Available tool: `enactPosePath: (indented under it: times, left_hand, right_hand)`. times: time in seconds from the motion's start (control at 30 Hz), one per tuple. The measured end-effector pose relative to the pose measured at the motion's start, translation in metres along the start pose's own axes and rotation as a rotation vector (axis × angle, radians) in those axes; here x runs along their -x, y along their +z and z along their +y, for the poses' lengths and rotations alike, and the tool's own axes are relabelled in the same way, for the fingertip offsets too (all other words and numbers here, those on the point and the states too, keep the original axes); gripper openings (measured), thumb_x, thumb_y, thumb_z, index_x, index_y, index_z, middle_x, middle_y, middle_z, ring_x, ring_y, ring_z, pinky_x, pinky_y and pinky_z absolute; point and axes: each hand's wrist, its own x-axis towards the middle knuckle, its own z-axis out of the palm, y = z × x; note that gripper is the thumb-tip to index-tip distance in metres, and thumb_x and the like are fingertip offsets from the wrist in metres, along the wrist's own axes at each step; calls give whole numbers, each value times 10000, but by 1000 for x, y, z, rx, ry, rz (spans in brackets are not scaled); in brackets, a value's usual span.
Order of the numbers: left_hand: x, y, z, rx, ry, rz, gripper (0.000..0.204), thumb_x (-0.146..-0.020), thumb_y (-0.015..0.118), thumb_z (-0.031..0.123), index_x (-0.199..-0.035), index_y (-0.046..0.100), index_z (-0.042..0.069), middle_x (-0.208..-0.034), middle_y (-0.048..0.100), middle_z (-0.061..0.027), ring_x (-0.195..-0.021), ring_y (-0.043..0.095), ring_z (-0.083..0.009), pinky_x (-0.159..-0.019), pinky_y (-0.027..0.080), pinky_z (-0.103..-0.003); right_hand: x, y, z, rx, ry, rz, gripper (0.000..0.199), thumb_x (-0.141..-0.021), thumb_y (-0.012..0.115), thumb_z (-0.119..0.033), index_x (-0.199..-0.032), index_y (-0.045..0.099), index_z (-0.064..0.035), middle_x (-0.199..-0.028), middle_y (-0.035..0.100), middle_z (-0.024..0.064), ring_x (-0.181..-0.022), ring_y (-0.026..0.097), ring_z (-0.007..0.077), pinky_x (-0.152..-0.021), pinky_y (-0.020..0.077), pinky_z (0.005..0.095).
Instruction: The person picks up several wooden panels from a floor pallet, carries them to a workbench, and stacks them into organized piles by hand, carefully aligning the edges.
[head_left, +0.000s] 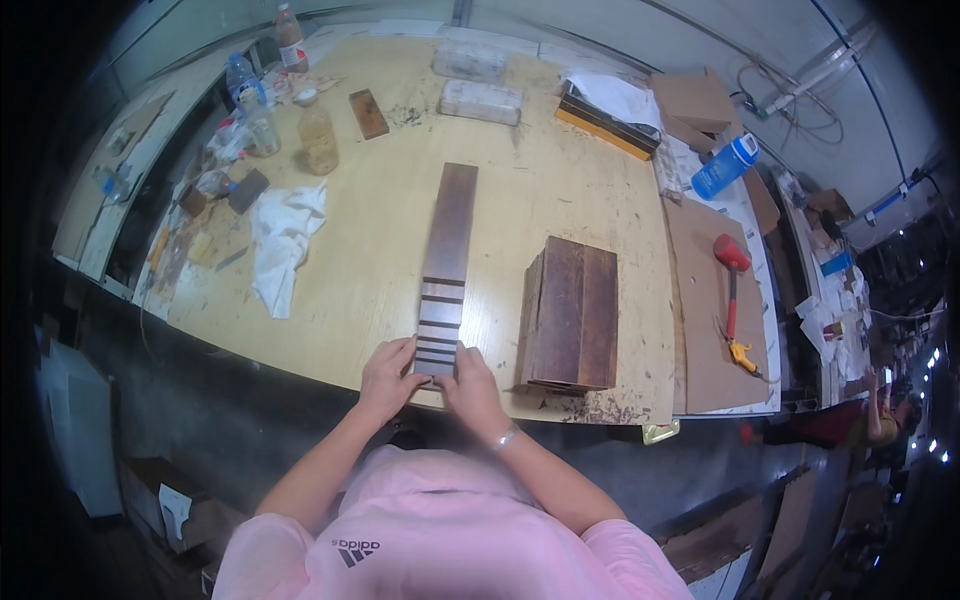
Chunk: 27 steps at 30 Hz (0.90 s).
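Note:
A long, narrow dark brown wooden board (450, 222) lies flat on the table, pointing away from me. Several dark crosswise bands, grooves or gaps, I cannot tell which, cut across its near part. My left hand (388, 382) grips the left side of its near end, thumb at the front edge. Opposite it, my right hand (474, 386) closes on the right side, its thumb also at the front. To the right sits a block-like stack of dark brown wooden boards (570, 315), apart from my hands.
Left on the light wooden table (365, 270) are a white cloth (285, 240), a bottle of amber liquid (318, 138) and clutter. A small brown block (368, 114) and wrapped bricks (480, 102) lie farther back. At right are a red mallet (731, 260), yellow air gun (742, 355) and blue bottle (724, 168).

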Motion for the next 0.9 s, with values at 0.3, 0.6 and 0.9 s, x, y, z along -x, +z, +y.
enactPosePath:
  times: [0.3, 0.6, 0.9]
  left_hand:
    - [5, -19, 33, 121, 3, 71, 523, -727, 775, 59, -1227, 626, 22, -1074, 668, -156, -962, 638, -310, -853, 524, -368]
    - [-18, 67, 108, 213, 41, -445, 715, -763, 766, 159, -1367, 434, -31, -1158, 588, -231, -1077, 586, -392, -913, 488, -437]
    - [-31, 122, 91, -75, 48, -285, 791, -744, 779, 156, -1406, 380, -9, -1041, 563, -199, -956, 599, -396, -776, 508, -464]
  right_hand:
    - [37, -12, 7, 53, 16, 105, 413, -827, 710, -128, -1181, 583, 42, -910, 583, 209, -789, 603, 353, -706, 504, 405]
    - [98, -71, 39, -154, 480, 396, 294, -834, 674, -28, -1103, 579, 42, -906, 599, 146, -769, 671, 222, -666, 548, 322]
    - [92, -89, 75, 25, 398, 690, 371, -713, 751, -70, -1044, 619, 34, -1024, 582, 199, -939, 594, 346, -817, 499, 424]
